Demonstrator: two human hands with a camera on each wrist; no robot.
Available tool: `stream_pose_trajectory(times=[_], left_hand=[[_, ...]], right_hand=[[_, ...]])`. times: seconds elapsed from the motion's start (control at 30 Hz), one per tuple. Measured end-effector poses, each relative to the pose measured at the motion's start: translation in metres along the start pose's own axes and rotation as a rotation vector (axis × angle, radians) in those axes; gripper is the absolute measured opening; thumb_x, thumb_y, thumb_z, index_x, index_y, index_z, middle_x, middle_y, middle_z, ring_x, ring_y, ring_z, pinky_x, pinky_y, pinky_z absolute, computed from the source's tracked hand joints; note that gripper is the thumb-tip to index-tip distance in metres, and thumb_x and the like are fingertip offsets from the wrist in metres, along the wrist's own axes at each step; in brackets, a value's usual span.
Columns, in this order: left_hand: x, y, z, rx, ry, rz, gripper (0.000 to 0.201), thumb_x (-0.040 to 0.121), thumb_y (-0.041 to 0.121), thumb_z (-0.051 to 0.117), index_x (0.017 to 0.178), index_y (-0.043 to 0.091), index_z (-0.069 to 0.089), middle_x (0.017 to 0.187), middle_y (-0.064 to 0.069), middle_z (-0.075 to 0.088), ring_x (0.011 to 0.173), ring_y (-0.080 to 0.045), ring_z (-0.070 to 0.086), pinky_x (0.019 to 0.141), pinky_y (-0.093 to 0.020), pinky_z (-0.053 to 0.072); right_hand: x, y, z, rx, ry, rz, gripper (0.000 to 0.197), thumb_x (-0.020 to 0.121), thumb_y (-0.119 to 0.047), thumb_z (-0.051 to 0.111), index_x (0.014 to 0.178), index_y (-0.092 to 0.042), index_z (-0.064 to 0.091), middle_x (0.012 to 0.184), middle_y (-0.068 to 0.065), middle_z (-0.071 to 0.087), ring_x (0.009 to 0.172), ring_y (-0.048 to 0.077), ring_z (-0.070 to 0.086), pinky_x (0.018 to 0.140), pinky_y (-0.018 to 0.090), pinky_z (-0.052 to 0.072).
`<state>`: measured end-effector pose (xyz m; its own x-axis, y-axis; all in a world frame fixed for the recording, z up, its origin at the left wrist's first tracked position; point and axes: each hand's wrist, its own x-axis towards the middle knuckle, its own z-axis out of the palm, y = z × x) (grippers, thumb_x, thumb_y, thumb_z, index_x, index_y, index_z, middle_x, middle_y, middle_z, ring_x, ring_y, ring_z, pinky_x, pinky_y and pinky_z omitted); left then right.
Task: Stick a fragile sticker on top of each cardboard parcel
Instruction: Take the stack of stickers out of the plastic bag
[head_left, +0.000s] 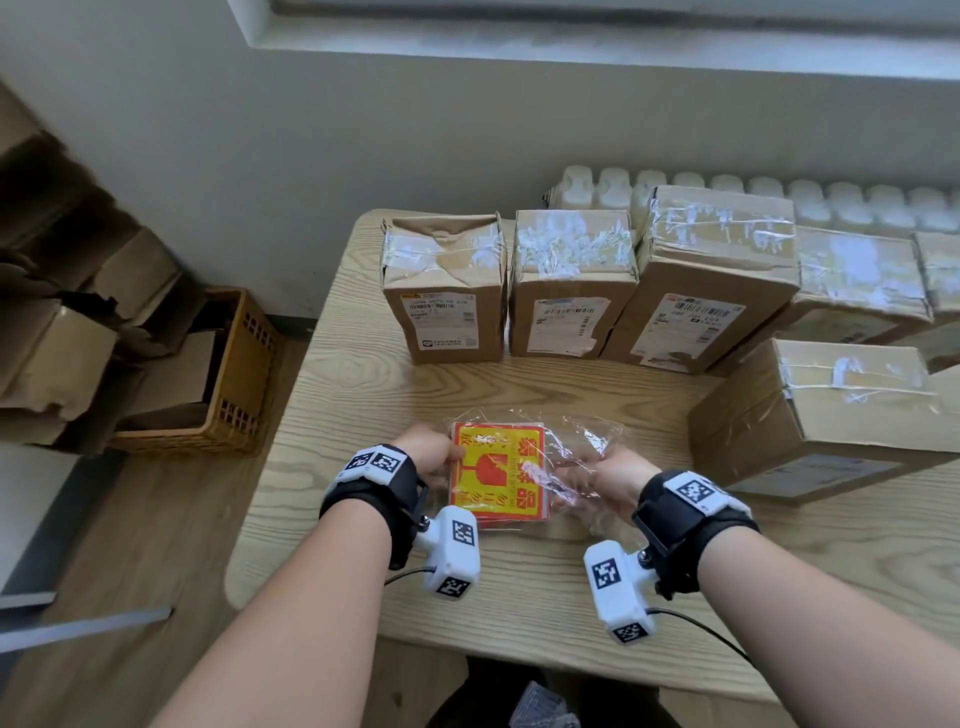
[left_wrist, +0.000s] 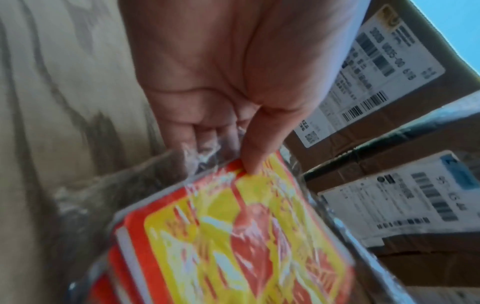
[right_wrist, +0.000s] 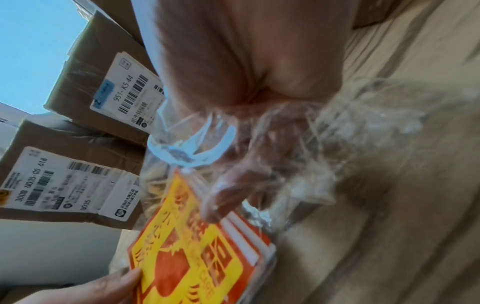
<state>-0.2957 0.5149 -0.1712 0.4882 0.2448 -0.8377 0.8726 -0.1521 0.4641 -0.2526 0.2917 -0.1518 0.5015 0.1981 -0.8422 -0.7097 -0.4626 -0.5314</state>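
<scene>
A stack of red and yellow fragile stickers (head_left: 497, 470) (left_wrist: 241, 232) (right_wrist: 192, 253) sits inside a crinkled clear plastic bag (head_left: 576, 447) (right_wrist: 337, 148) just above the wooden table. My left hand (head_left: 434, 454) (left_wrist: 221, 131) pinches the bag's left end, thumb on top of the stack and fingers beneath. My right hand (head_left: 597, 475) (right_wrist: 233, 174) has its fingers pushed into the bag's open right end, reaching the stickers' edge. Several taped cardboard parcels (head_left: 444, 286) (head_left: 571, 280) (head_left: 711, 275) stand in a row at the table's far side.
A larger parcel (head_left: 821, 415) lies to the right, close to my right wrist. Off the table's (head_left: 363, 395) left edge stand a brown slatted crate (head_left: 228, 384) and loose cardboard on the floor. A white radiator (head_left: 779, 197) runs behind the parcels.
</scene>
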Motion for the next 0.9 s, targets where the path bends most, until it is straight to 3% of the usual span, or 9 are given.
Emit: stream_pose_trajectory(times=[0.07, 0.13, 0.27, 0.4, 0.53, 0.6, 0.67, 0.73, 0.9], left_hand=[[-0.004, 0.001, -0.001, -0.035, -0.046, 0.011, 0.016, 0.094, 0.005, 0.057, 0.110, 0.003, 0.056, 0.095, -0.015, 0.062, 0.073, -0.022, 0.061, 0.062, -0.033, 0.057], [-0.004, -0.001, -0.001, -0.034, -0.075, 0.029, 0.010, 0.093, 0.005, 0.058, 0.103, 0.008, 0.057, 0.095, -0.012, 0.064, 0.076, -0.021, 0.061, 0.065, -0.032, 0.057], [-0.011, 0.001, 0.000, -0.028, -0.104, 0.080, 0.025, 0.086, 0.009, 0.069, 0.109, 0.007, 0.061, 0.111, -0.017, 0.069, 0.104, -0.034, 0.066, 0.089, -0.047, 0.052], [-0.008, 0.002, 0.000, -0.032, -0.116, 0.100, 0.050, 0.081, 0.015, 0.075, 0.126, 0.007, 0.056, 0.115, -0.019, 0.068, 0.107, -0.034, 0.065, 0.071, -0.040, 0.056], [-0.012, 0.004, 0.001, -0.091, -0.114, 0.095, 0.026, 0.090, 0.007, 0.063, 0.115, 0.009, 0.056, 0.096, -0.014, 0.069, 0.081, -0.025, 0.065, 0.070, -0.034, 0.051], [-0.008, 0.001, 0.000, -0.074, -0.095, 0.093, 0.026, 0.091, 0.004, 0.061, 0.115, 0.011, 0.056, 0.093, -0.010, 0.069, 0.081, -0.025, 0.066, 0.076, -0.038, 0.055], [-0.008, 0.000, 0.000, -0.029, -0.069, 0.100, 0.030, 0.088, 0.004, 0.065, 0.117, 0.008, 0.059, 0.104, -0.015, 0.070, 0.097, -0.033, 0.068, 0.091, -0.047, 0.053], [-0.006, -0.001, 0.000, 0.004, -0.031, 0.111, 0.028, 0.087, 0.004, 0.065, 0.115, 0.005, 0.061, 0.107, -0.017, 0.070, 0.102, -0.034, 0.066, 0.095, -0.048, 0.051], [0.005, -0.002, -0.004, 0.185, 0.155, 0.100, 0.034, 0.087, 0.007, 0.065, 0.119, 0.001, 0.059, 0.117, -0.016, 0.065, 0.108, -0.032, 0.062, 0.095, -0.040, 0.050]], right_hand=[[-0.003, -0.003, 0.002, -0.034, -0.012, -0.004, 0.014, 0.085, -0.008, 0.070, 0.098, -0.003, 0.067, 0.082, 0.013, 0.073, 0.071, 0.025, 0.069, 0.079, 0.045, 0.058], [-0.003, -0.004, 0.004, -0.091, 0.014, -0.027, 0.018, 0.083, -0.015, 0.074, 0.093, -0.001, 0.066, 0.081, 0.013, 0.071, 0.072, 0.024, 0.067, 0.082, 0.048, 0.058], [-0.003, -0.008, 0.005, -0.110, 0.062, 0.004, 0.026, 0.083, -0.016, 0.074, 0.100, -0.002, 0.059, 0.075, 0.008, 0.068, 0.043, 0.010, 0.064, 0.044, 0.020, 0.051], [0.000, -0.007, 0.005, -0.049, 0.100, -0.006, 0.024, 0.092, -0.009, 0.062, 0.111, 0.002, 0.054, 0.076, 0.011, 0.064, 0.034, 0.007, 0.058, 0.033, 0.014, 0.040], [-0.003, -0.008, 0.003, -0.051, 0.141, -0.013, 0.012, 0.093, -0.004, 0.059, 0.083, 0.000, 0.054, 0.043, 0.002, 0.059, 0.027, 0.005, 0.051, 0.031, 0.015, 0.037], [-0.003, -0.007, 0.002, -0.088, 0.169, -0.028, 0.024, 0.094, -0.006, 0.058, 0.071, -0.003, 0.052, 0.050, 0.006, 0.057, 0.025, 0.005, 0.049, 0.031, 0.016, 0.037], [-0.001, -0.006, 0.003, -0.109, 0.185, -0.039, 0.024, 0.091, -0.007, 0.063, 0.069, -0.003, 0.053, 0.060, 0.010, 0.059, 0.032, 0.008, 0.055, 0.035, 0.019, 0.045], [0.002, -0.004, 0.004, -0.106, 0.203, -0.062, 0.020, 0.087, -0.009, 0.068, 0.072, -0.003, 0.057, 0.072, 0.014, 0.066, 0.056, 0.018, 0.068, 0.058, 0.030, 0.058], [0.005, -0.003, -0.001, -0.055, 0.306, -0.142, 0.008, 0.086, -0.011, 0.069, 0.079, -0.013, 0.066, 0.076, 0.005, 0.069, 0.079, 0.025, 0.068, 0.080, 0.039, 0.057]])
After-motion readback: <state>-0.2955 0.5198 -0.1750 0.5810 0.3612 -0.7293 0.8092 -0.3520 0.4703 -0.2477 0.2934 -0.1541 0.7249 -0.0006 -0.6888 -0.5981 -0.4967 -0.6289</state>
